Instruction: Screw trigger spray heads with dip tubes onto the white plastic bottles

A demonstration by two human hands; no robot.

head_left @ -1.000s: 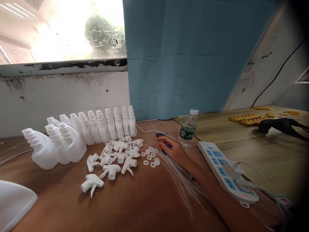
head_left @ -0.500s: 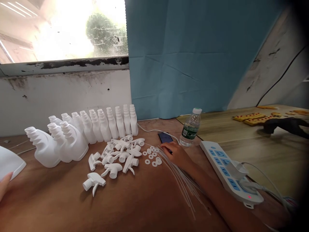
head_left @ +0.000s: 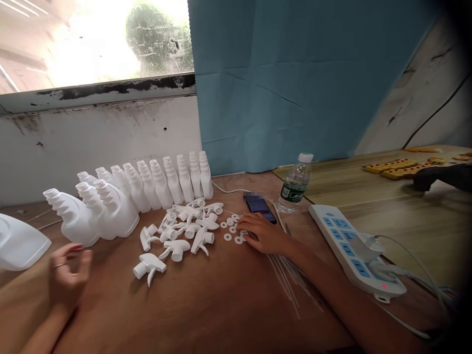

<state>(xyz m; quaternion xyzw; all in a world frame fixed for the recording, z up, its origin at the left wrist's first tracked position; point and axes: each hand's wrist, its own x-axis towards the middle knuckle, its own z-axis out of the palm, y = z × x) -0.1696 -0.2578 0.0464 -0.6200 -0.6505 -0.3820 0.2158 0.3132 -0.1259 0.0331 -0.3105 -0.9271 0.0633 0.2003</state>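
White, flat and ring-shaped: the washers (head_left: 232,229) lie in a loose cluster on the table, right of the spray heads (head_left: 190,229), each with a round central hole. The right hand (head_left: 267,236) reaches over the cluster's right side, fingers bent and close together, tips at the washers; cannot tell whether one is pinched. Thin translucent tubes (head_left: 287,285) run out from under this hand toward the near edge. The left hand (head_left: 68,275), a ring on one finger, is raised at the left, fingers curled, thumb apart from them, nothing visible between. Surface: brown table (head_left: 206,305), smooth, meeting a wood-grain table (head_left: 354,196) at right that bears yellow pieces (head_left: 391,167). Phone (head_left: 260,207) just beyond the right hand; white power strip (head_left: 332,246) with plugs seated. Behind: stained white wall (head_left: 140,128), bright window (head_left: 99,44), blue sheet (head_left: 276,98). Containers: white bottles (head_left: 121,211) stand grouped at left, ribbed necks uncapped, walls opaque, contents not visible; another white bottle (head_left: 22,243) is cut by the left edge. Clear drink bottle (head_left: 294,189): green label, white cap on, liquid level not readable.
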